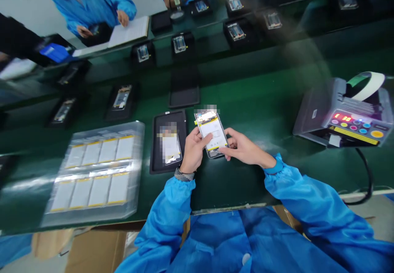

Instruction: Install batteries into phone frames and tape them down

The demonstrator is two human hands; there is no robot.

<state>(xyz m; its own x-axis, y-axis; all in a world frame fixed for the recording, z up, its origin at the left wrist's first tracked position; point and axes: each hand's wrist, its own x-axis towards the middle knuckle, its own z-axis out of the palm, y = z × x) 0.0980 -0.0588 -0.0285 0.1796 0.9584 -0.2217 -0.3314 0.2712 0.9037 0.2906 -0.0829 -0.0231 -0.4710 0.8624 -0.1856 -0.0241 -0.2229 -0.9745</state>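
An open phone body with a white battery [212,134] is held between both my hands above the green belt [246,100]. My left hand [192,152] grips its left edge with the thumb on the battery. Fingers of my right hand [243,147] pinch the phone's lower right edge. Just to the left lies a black tray [160,158] with another phone body [171,147] in it.
A clear blister tray of several white batteries [95,170] lies at the left. A grey tape dispenser machine [344,115] with coloured buttons stands at the right. More black trays with phones [121,98] sit further along the belt. Other people in blue coats [95,2] work across the belt.
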